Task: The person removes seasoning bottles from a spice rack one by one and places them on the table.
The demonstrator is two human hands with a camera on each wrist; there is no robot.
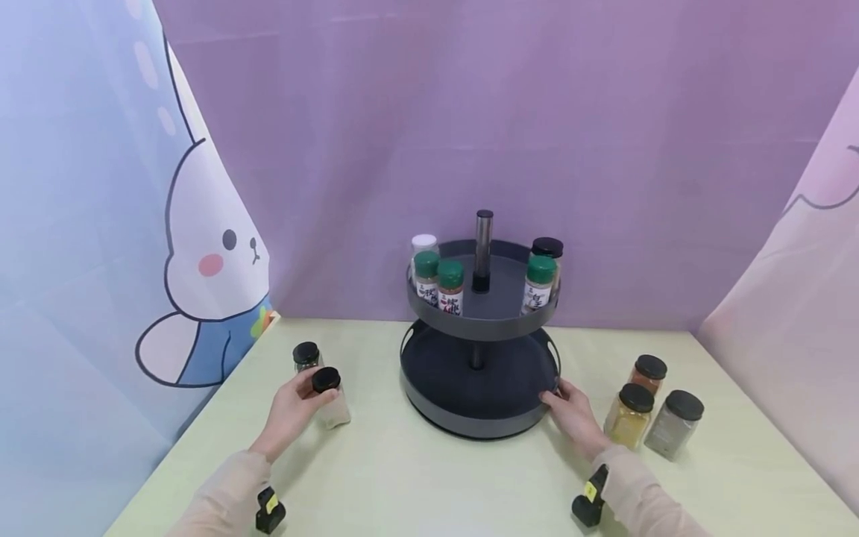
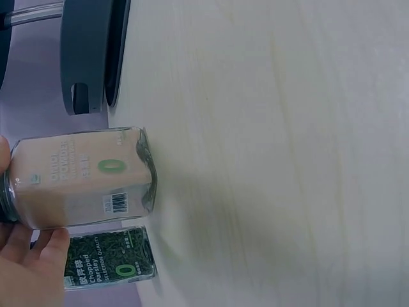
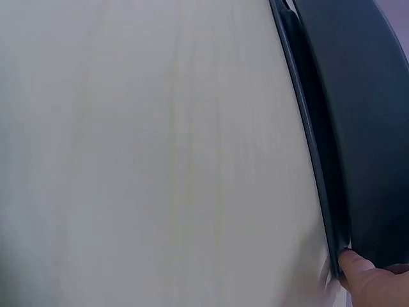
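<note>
In my left hand (image 1: 291,410) I hold a square glass spice jar (image 1: 335,410) of pale powder by its black-lidded top. The left wrist view shows this powder jar (image 2: 83,176) lying sideways across the picture, fingers at its lid end. Right behind it stands a jar of chopped parsley (image 2: 108,256), partly hidden by the hand in the head view. A dark grey two-tier round rack (image 1: 470,426) stands at the middle. My right hand (image 1: 573,418) pinches the rim of its lower tray at the right side, beside a handle cutout; the lower tray holds nothing.
On the upper tray (image 1: 479,328) stand several bottles, among them green-capped bottles (image 1: 451,287), a white-capped one (image 1: 424,242) and a black-capped one (image 1: 547,247). Right of my right hand are a yellow-powder jar (image 1: 629,425), a grey jar (image 1: 673,429) and a reddish jar (image 1: 647,377).
</note>
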